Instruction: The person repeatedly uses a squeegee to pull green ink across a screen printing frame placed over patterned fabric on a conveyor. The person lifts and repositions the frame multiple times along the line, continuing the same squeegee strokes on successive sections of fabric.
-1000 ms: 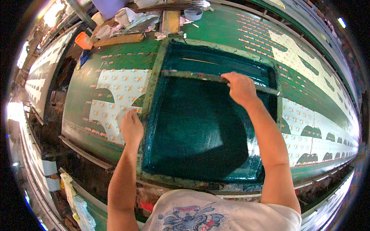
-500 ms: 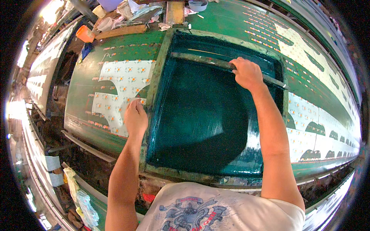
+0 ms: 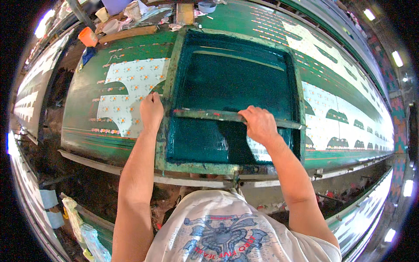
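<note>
My right hand grips a long dark squeegee bar lying crosswise over the lower half of a screen. The screen has a pale, stained rectangular frame and dark teal ink spread inside it. My left hand is closed just outside the frame's left side, over cut white panels with orange flower prints; what its fingers hold I cannot make out. More printed white panels lie to the screen's right on the long green table.
An orange bucket, a blue bowl, rags and a wooden plank sit at the table's back left. Further long tables with pieces on them run at both sides. Pale rags lie on a green surface at lower left.
The squeegee, in my right hand, has moved from near the screen's far end down toward my body. My left hand appears higher in the picture, still closed beside the frame.
</note>
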The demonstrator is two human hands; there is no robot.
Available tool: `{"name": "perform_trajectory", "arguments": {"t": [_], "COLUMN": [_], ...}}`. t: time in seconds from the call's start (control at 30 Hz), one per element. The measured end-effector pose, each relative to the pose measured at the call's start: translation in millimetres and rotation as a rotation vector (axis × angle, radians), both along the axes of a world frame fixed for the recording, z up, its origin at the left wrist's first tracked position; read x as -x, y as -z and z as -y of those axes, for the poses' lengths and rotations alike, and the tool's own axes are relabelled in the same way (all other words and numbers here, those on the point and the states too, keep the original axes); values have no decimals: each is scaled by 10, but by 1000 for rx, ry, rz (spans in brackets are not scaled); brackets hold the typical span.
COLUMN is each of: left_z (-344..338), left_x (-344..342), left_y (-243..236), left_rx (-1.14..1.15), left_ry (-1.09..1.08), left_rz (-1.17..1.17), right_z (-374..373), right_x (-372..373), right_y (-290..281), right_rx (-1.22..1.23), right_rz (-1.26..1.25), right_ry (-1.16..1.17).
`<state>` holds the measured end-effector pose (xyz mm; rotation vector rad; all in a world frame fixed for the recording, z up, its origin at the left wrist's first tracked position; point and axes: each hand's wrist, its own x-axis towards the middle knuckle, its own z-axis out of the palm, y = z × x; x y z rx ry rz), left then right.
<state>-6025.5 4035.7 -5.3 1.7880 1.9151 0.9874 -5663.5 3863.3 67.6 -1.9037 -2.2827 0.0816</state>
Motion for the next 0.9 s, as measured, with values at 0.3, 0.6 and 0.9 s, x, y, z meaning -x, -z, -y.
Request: {"name": "perform_trajectory", "arguments": {"t": [0.3,0.6,0.9], "left_z": [-32,-83,-99], "left_x": [147,101,136], "left_y": [178,187,194], "left_rx": [13,29,69], "left_ry": [59,62,-57], "left_rz": [-32,-174,-429], "right_z": [1206,1552,2115], "right_x": [599,546,-971], "right_y": [-46,-70,-128], "right_rx": [-21,-4,-399], "right_rz": [-33,-193,-606], "right_ry": [-18,-40,223]}}
